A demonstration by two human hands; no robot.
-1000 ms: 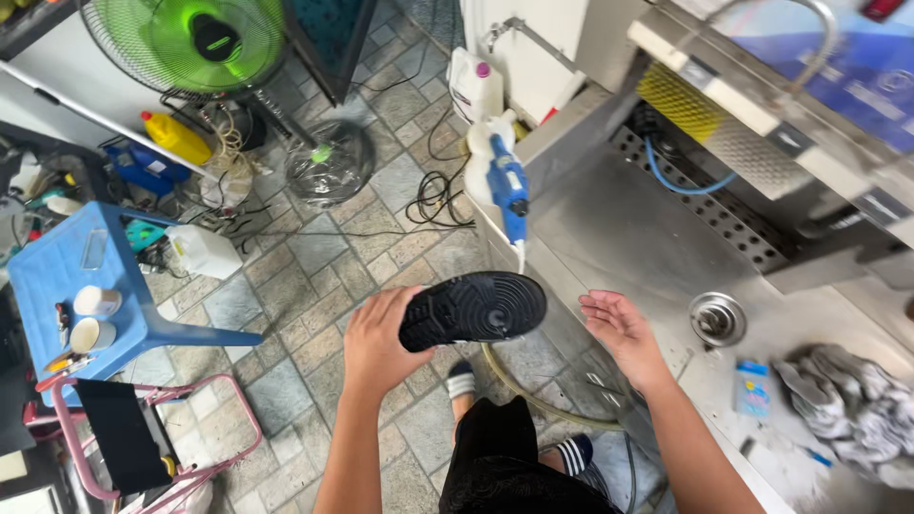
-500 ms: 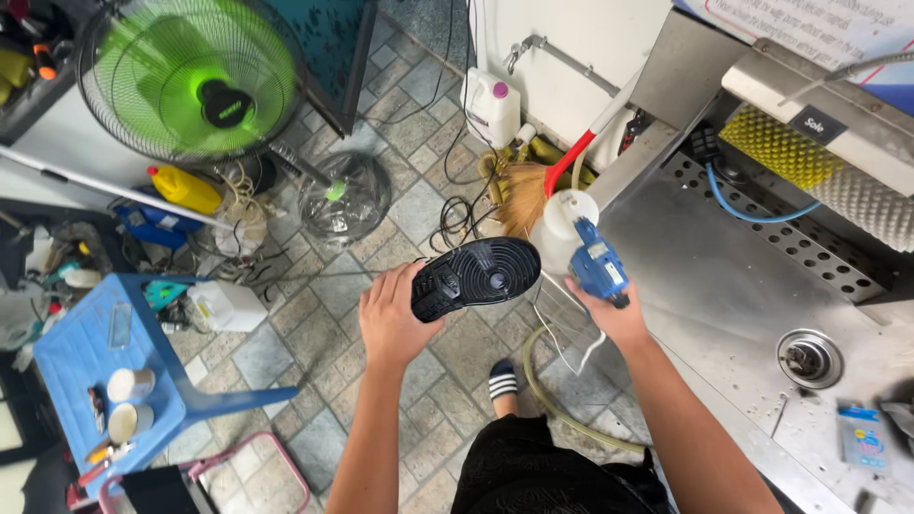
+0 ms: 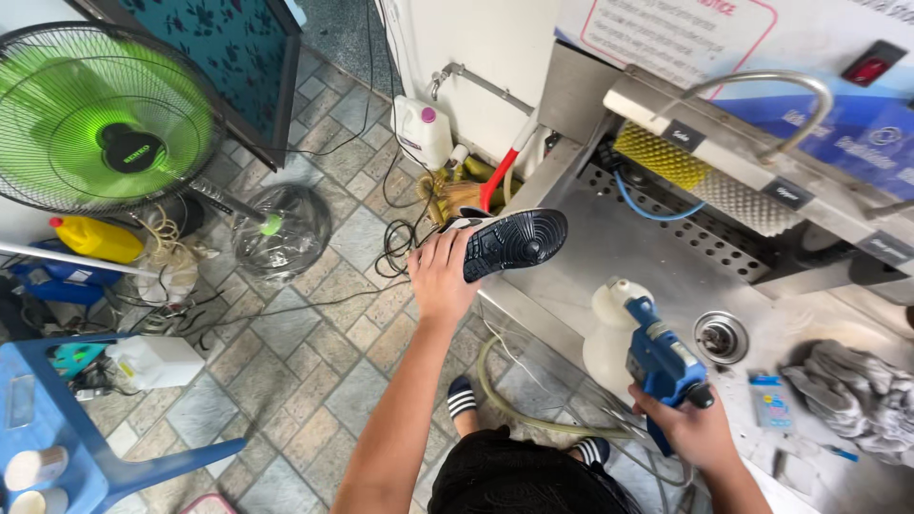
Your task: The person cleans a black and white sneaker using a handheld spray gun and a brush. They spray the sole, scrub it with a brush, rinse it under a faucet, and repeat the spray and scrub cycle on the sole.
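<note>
One shoe [image 3: 514, 243], sole up, sits in the left hand [image 3: 440, 276]. One blue spray gun [image 3: 662, 366] with one white bottle [image 3: 609, 333] is in the right hand [image 3: 695, 428].

Just right of the gun: one drain [image 3: 721, 337] and one grey rag [image 3: 852, 395]. Above and right of the shoe: two brush rollers, one yellow [image 3: 662, 157] and one white [image 3: 747, 198], and one curved tap pipe [image 3: 762, 86].

Left of the shoe: one green fan [image 3: 100, 119], one yellow bottle [image 3: 95, 238], one blue stool [image 3: 57, 428]. Above it: one white jug [image 3: 422, 131].

Below the hands: two sandalled feet [image 3: 462, 400].
</note>
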